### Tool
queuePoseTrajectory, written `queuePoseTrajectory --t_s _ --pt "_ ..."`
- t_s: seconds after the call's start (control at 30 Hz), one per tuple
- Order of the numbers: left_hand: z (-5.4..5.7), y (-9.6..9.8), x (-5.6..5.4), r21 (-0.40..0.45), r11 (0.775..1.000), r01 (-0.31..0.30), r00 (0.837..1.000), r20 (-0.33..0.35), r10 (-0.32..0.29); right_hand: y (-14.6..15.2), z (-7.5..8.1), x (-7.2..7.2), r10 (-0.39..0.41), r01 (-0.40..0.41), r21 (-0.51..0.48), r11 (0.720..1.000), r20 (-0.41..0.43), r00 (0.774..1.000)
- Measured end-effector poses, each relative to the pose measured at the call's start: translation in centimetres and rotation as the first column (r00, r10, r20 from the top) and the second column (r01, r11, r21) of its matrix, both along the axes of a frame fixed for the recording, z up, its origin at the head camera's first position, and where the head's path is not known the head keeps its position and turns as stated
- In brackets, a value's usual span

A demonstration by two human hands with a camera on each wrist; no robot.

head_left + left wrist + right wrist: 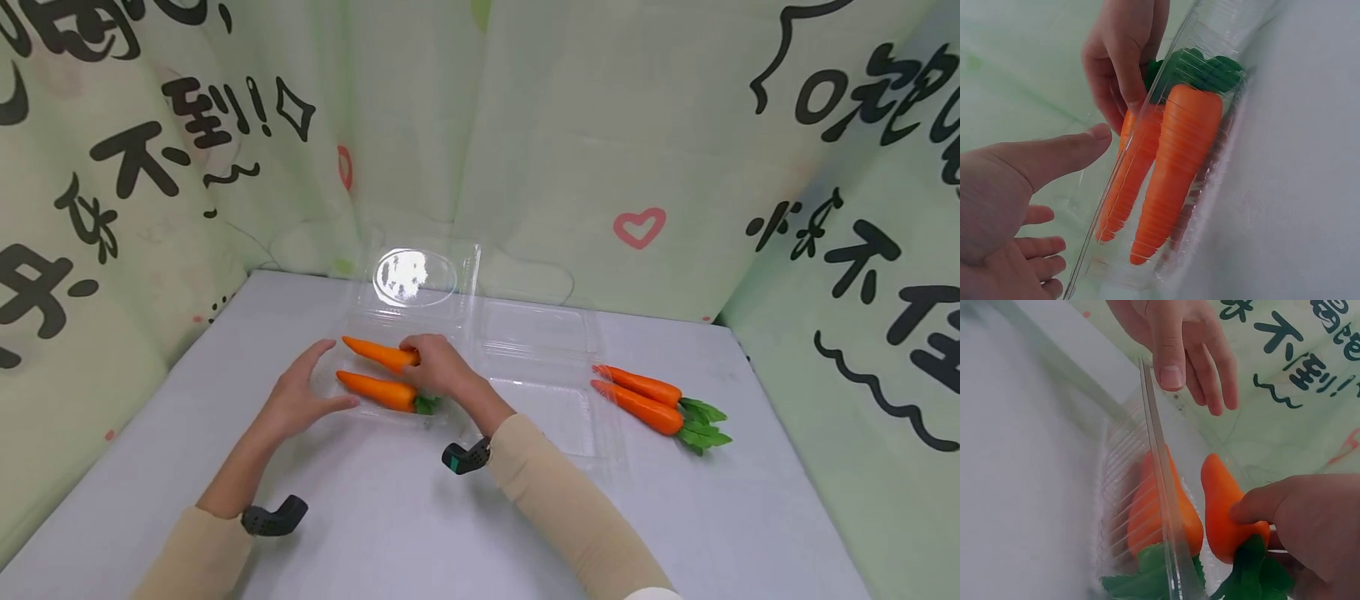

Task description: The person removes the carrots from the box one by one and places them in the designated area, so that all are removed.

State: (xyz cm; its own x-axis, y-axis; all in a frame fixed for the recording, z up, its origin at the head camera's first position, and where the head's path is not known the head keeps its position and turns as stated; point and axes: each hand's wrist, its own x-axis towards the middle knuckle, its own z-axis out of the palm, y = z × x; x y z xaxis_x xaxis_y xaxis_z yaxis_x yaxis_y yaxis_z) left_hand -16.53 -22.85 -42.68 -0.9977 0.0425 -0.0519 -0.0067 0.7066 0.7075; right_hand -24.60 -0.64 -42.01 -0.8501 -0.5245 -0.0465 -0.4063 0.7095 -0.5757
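My right hand [442,367] pinches an orange carrot [372,352] near its leafy end, thumb on one side in the right wrist view. That carrot lies in a clear plastic box [1159,434] with its tip toward the left. Beside it in the same box, nearer to me, is a second carrot [378,391] with green leaves [1210,72]. At the box's left end my left hand [294,402] is held with thumb and fingers spread apart, nothing between them. The box's lid [420,279] stands folded back behind.
Another clear plastic box [543,408] lies open to the right. Past it, two more carrots [641,400] with green leaves lie side by side, their tips overlapping that box's right edge in the head view. A printed pale green curtain [540,150] surrounds the white table [390,525].
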Motion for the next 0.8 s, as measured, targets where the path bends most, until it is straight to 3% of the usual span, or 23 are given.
queuePoseTrajectory --t_s 0.13,0.33,0.8 --pt "0.1 0.2 -0.6 -0.018 0.999 0.051 0.998 -0.032 -0.052 0.4 0.6 0.0 -0.007 0.007 -0.024 1.0 0.002 1.0" --pt "0.2 0.3 -1.3 -0.031 0.995 0.099 0.995 -0.027 -0.099 1.2 1.1 -0.1 -0.001 0.0 -0.045 0.999 -0.02 1.0" --pt "-0.4 0.1 -2.2 -0.048 0.988 0.15 0.989 0.018 -0.149 3.6 2.1 0.1 -0.025 0.022 -0.078 0.997 -0.026 0.999"
